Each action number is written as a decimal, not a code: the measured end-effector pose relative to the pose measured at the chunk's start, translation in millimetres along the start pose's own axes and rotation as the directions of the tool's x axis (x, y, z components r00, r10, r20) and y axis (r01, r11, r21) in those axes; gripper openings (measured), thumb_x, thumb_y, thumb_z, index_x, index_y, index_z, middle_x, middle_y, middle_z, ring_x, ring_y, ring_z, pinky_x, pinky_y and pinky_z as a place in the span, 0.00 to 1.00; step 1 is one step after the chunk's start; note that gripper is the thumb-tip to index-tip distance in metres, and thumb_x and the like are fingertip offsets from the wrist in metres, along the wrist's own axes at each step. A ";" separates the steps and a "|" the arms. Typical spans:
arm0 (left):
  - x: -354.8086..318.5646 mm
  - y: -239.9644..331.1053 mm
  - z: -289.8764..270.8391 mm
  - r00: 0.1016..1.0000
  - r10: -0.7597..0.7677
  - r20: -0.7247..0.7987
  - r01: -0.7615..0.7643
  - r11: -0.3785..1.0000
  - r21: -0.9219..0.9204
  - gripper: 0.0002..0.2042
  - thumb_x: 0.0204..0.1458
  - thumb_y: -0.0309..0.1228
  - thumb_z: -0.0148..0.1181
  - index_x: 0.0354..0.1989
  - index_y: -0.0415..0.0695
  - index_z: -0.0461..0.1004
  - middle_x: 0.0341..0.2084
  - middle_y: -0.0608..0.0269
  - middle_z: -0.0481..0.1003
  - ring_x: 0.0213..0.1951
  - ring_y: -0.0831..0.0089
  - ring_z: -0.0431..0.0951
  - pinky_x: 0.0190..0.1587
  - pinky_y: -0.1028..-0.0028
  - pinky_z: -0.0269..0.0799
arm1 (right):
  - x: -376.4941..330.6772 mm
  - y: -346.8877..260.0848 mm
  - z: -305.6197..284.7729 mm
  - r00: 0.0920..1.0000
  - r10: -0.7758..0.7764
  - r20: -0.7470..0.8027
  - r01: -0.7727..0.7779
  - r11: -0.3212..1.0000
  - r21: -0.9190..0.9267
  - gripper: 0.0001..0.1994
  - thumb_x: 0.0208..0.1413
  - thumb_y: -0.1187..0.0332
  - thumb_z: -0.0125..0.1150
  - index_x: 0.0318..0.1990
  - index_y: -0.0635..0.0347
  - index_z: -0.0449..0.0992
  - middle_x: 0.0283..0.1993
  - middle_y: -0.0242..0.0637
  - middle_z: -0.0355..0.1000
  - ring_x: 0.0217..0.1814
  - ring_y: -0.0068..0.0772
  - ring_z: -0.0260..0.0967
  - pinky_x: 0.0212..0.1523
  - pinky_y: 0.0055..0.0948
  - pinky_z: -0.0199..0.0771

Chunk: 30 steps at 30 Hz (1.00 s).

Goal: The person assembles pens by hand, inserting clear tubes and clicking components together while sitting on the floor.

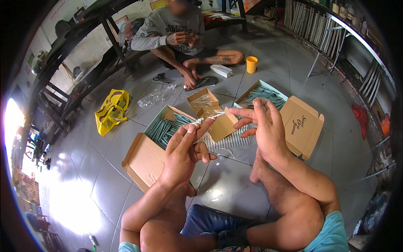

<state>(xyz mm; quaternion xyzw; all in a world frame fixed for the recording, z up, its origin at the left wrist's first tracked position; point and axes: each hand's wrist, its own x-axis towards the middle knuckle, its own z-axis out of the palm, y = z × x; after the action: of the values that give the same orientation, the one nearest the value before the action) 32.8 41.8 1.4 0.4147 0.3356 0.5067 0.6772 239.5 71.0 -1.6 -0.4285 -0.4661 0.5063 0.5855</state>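
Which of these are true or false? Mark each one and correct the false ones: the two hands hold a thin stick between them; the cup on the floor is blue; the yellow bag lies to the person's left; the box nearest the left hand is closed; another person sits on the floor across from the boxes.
1. The left hand and right hand hold a thin stick between them. True.
2. The cup on the floor is blue. False: it is orange-yellow.
3. The yellow bag lies to the person's left. True.
4. The cardboard box nearest the left hand is closed. False: its lid is open, showing green sticks.
5. Another person sits on the floor beyond the boxes. True.
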 end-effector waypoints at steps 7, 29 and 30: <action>3.5 -4.4 -7.0 0.999 0.029 0.046 -0.022 0.991 -0.132 0.10 0.68 0.36 0.39 0.45 0.42 0.59 0.61 0.40 0.64 0.21 0.72 0.75 0.36 0.67 0.82 | -0.3 -2.3 1.2 1.000 0.012 -0.016 -0.011 1.000 0.018 0.15 0.71 0.57 0.36 0.46 0.61 0.60 0.45 0.50 0.77 0.34 0.30 0.76 0.25 0.21 0.76; 3.0 -3.0 -6.3 0.999 0.033 0.025 -0.029 0.989 -0.146 0.11 0.69 0.36 0.37 0.46 0.40 0.56 0.61 0.39 0.64 0.21 0.75 0.73 0.36 0.69 0.81 | 2.2 -0.8 -2.2 0.998 -0.006 -0.059 0.009 0.999 0.045 0.14 0.71 0.59 0.36 0.48 0.62 0.58 0.44 0.51 0.78 0.30 0.30 0.76 0.23 0.21 0.76; 3.1 -3.2 -6.8 0.999 0.033 0.027 -0.028 0.989 -0.147 0.11 0.69 0.36 0.37 0.46 0.40 0.56 0.61 0.39 0.64 0.21 0.75 0.73 0.36 0.69 0.81 | 2.6 0.1 -2.6 0.998 -0.008 -0.061 0.011 0.999 0.049 0.13 0.71 0.60 0.36 0.48 0.62 0.58 0.44 0.51 0.78 0.30 0.30 0.76 0.23 0.21 0.76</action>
<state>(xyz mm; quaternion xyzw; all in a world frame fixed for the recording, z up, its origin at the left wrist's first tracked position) 29.0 45.8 -4.5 0.3762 0.2810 0.5342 0.7030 242.2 73.6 -1.9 -0.4270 -0.4375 0.5017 0.6121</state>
